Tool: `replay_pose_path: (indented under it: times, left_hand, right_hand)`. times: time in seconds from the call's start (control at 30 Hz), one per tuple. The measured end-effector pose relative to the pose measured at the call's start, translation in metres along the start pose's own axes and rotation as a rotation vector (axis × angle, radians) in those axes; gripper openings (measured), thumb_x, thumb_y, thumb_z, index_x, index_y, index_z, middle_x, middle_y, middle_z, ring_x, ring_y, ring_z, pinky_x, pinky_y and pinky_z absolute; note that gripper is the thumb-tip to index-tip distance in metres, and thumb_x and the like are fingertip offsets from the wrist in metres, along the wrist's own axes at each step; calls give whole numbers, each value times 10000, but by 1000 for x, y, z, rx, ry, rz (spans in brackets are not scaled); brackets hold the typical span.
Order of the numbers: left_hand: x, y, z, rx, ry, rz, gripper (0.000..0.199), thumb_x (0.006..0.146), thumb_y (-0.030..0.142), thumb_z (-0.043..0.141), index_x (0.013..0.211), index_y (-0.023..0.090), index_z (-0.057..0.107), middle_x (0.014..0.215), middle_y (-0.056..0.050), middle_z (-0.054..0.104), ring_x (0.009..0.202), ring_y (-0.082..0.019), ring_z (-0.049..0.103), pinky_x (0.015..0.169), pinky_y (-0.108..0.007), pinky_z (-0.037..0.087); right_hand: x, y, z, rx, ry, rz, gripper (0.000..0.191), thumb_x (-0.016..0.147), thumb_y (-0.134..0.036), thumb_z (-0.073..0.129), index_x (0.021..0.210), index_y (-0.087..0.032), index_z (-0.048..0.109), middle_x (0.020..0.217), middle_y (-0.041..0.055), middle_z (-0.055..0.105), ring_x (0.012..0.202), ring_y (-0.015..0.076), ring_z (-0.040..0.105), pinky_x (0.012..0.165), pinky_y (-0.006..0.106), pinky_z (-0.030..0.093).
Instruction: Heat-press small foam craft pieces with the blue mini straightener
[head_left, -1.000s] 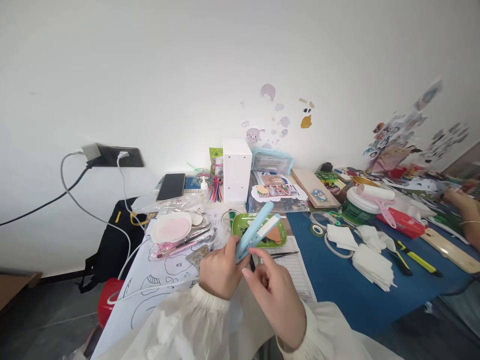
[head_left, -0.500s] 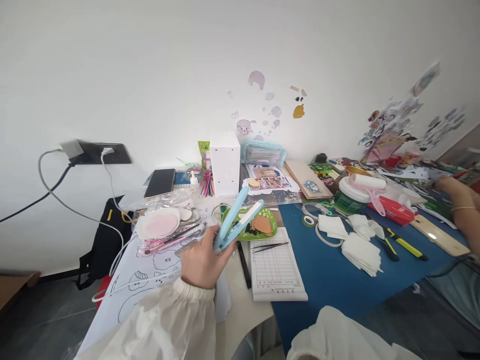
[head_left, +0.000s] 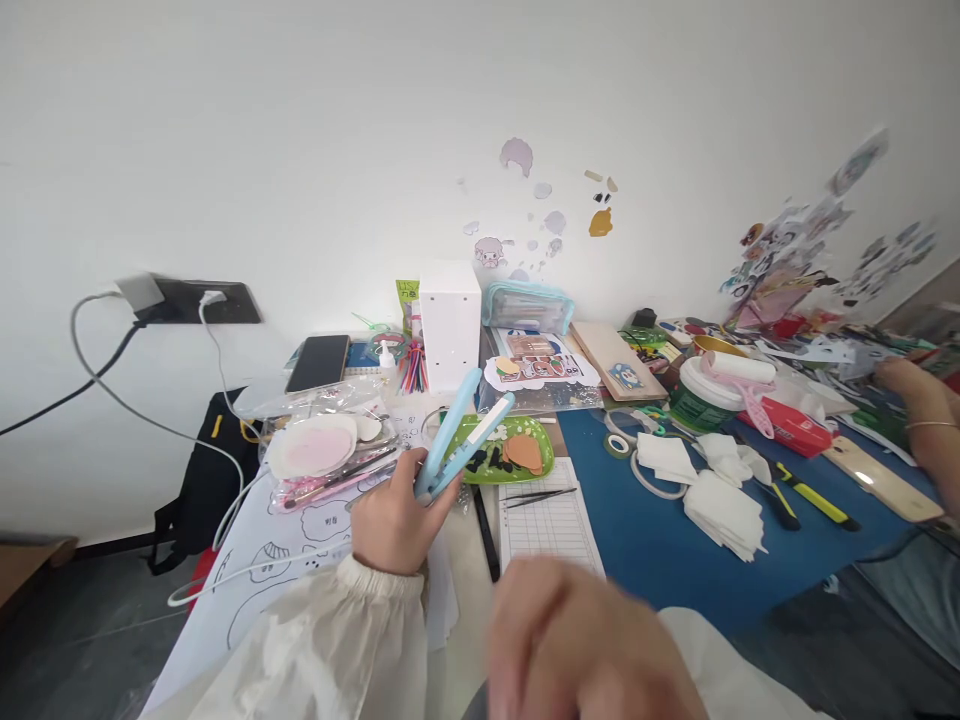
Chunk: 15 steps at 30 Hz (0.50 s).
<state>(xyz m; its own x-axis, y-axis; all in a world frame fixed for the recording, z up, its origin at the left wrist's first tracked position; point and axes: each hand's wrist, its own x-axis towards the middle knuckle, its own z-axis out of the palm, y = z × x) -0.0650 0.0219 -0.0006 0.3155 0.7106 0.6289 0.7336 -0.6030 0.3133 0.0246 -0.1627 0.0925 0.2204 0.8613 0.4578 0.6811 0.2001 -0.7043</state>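
Note:
My left hand (head_left: 397,515) is closed around a light blue mini hair straightener (head_left: 454,440), which has a pale plate on one arm. The straightener's two arms stand apart and point up and away from me. Just beyond it lies a green tray (head_left: 544,440) with orange-brown cutouts (head_left: 523,452) and small black pieces in it. My right hand (head_left: 585,645) is low and close to the camera, smeared by motion, so its fingers are unclear. It covers the lower part of a ruled notepad (head_left: 555,525), on which tweezers (head_left: 540,495) lie.
At left are drawn sheets (head_left: 259,590), a bagged pink-white piece (head_left: 315,447) and a white cable (head_left: 262,568). White pads (head_left: 724,510), yellow-black pliers (head_left: 817,497), a phone (head_left: 885,480) and a tub (head_left: 705,395) stand or lie on the blue mat. Another person's arm (head_left: 926,405) reaches in at right.
My right hand has come into view at the bottom, over the notepad. My left hand and the straightener have shifted slightly left, its arms still apart.

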Motion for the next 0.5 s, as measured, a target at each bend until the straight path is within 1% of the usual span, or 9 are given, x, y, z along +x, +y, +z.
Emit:
replay_pose_path:
  times: [0.07, 0.1, 0.13, 0.17, 0.23, 0.3, 0.37, 0.43, 0.5]
  left_hand:
    - [2, 0, -1, -18, -27, -60, 368, 732, 514, 609, 935, 209, 577, 699, 3, 710, 535, -199, 649, 447, -236, 332]
    - [3, 0, -2, -32, -45, -87, 367, 727, 511, 613, 931, 208, 574, 697, 3, 708, 543, -201, 651, 448, -235, 332]
    - [4, 0, -2, -50, -65, -109, 364, 726, 507, 615, 928, 208, 570, 693, 2, 705, 551, -201, 653, 451, -233, 334]
    - [4, 0, -3, -68, -90, -122, 360, 729, 504, 613, 928, 208, 567, 686, 3, 702, 558, -201, 654, 454, -230, 337]
    - [6, 1, -5, -93, -130, -134, 355, 738, 503, 606, 930, 209, 561, 670, 6, 694, 562, -200, 655, 459, -228, 341]
    - [6, 1, -7, -104, -145, -144, 349, 743, 498, 605, 935, 211, 557, 680, 6, 696, 574, -201, 658, 464, -227, 344]
    - [6, 2, -7, -106, -137, -162, 341, 742, 487, 612, 937, 213, 556, 706, 3, 702, 594, -205, 665, 469, -228, 347]
    - [6, 1, -7, -109, -125, -184, 328, 742, 473, 619, 936, 216, 556, 714, 3, 704, 614, -209, 671, 474, -230, 351]
    - [6, 0, -8, -109, -119, -200, 315, 744, 467, 620, 930, 220, 557, 699, 5, 701, 618, -211, 671, 477, -230, 355]
  right_hand:
    - [23, 21, -10, 46, 71, 18, 367, 930, -477, 347, 750, -282, 601, 738, 9, 642, 704, 178, 608, 637, 320, 499]
    - [36, 34, -16, 66, 121, 45, 320, 931, -410, 385, 732, -249, 577, 718, 10, 637, 675, 167, 601, 640, 309, 490]
    - [49, 49, -22, -2, 143, 82, 287, 921, -382, 412, 741, -229, 575, 751, 20, 649, 693, 165, 604, 662, 306, 488]
    - [63, 65, -27, -124, 117, 120, 270, 921, -370, 403, 787, -222, 585, 787, 22, 661, 725, 162, 613, 685, 298, 489]
    - [91, 98, -31, -220, 94, 140, 197, 892, -344, 458, 883, -208, 601, 898, 43, 678, 817, 177, 624, 734, 305, 486]
    - [120, 128, -28, -317, 74, 144, 186, 847, -342, 529, 942, -200, 602, 975, 65, 675, 901, 206, 617, 784, 335, 475]
    - [146, 152, -18, -435, 62, 143, 271, 785, -325, 614, 1012, -178, 593, 1057, 103, 655, 993, 252, 586, 847, 388, 444]
    - [167, 169, -6, -544, 54, 141, 381, 749, -300, 663, 1082, -138, 570, 1097, 138, 632, 1037, 280, 559, 866, 420, 426]
    - [181, 180, 4, -637, 58, 143, 388, 773, -316, 648, 1100, -128, 558, 1085, 123, 619, 1035, 268, 552, 875, 442, 418]
